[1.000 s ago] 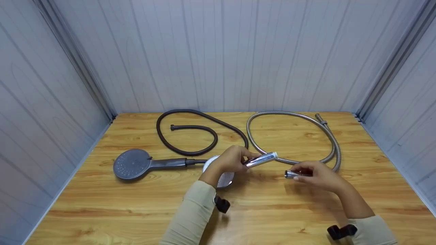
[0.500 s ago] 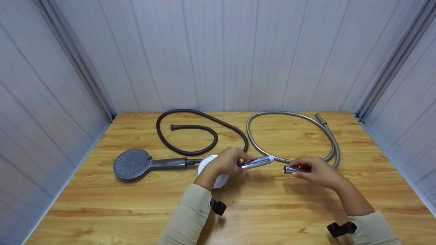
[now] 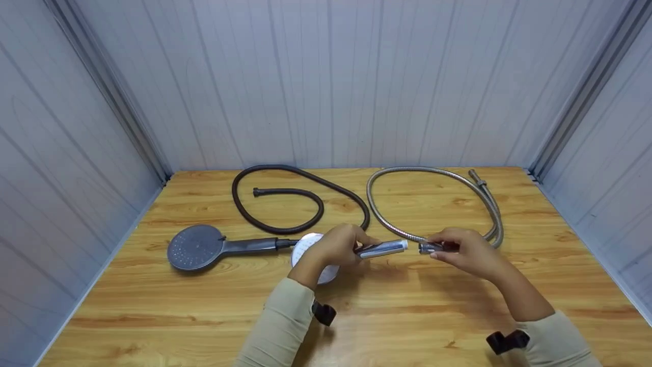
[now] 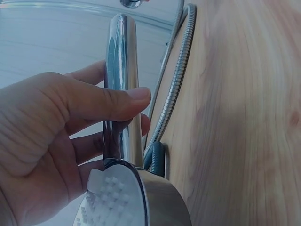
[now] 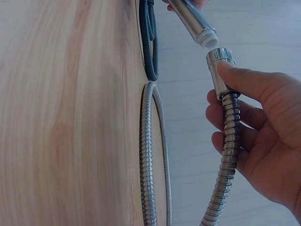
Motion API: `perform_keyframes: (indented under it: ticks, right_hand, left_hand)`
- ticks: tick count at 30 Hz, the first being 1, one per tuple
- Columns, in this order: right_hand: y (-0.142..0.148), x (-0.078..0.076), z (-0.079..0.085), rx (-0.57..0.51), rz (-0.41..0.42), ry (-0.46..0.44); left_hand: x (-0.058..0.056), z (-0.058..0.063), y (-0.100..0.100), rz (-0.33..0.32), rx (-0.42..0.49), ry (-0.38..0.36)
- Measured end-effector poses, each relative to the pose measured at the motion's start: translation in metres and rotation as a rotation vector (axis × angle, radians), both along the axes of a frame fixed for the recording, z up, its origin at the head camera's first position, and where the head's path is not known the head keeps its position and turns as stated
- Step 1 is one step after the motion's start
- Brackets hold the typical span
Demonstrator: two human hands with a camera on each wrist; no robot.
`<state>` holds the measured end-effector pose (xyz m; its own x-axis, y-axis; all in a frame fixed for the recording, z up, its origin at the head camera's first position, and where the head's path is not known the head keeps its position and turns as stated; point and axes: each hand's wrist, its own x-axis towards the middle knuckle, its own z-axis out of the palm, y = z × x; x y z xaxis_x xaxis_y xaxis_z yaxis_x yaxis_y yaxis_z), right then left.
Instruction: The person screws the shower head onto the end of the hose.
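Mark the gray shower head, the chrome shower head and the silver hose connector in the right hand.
Gray shower head point(image 3: 197, 247), head view: on its round nozzle face.
Chrome shower head point(image 4: 125, 147), left wrist view: on its handle.
Silver hose connector point(image 5: 221, 85), right wrist view: on its metal sleeve.

The held showerhead point(image 3: 382, 249) sits left of the hose connector point(image 3: 426, 248).

A grey shower head point(image 3: 196, 248) lies on the wooden table point(image 3: 204, 316), a dark hose point(image 3: 285, 191) looped nearby, before pale panelled walls point(image 3: 351, 81).
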<state>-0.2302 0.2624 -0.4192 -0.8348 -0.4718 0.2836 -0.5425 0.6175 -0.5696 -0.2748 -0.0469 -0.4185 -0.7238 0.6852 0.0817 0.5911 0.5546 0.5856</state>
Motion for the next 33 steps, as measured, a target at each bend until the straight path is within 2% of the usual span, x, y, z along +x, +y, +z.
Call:
perform_keyframes:
  ticks: [12,19,33]
  right_hand:
    - [-0.010,0.000,0.001,0.048,0.031,0.009]
    - [-0.013,0.000,0.002,0.058,0.051,0.036]
    - [-0.013,0.002,0.005,0.110,0.039,0.028]
  left_hand:
    - [0.005,0.002,0.010,-0.041,-0.055,0.029]
    - [0.005,0.004,0.014,-0.037,-0.083,0.022]
    - [0.006,0.005,0.015,-0.059,-0.102,0.065]
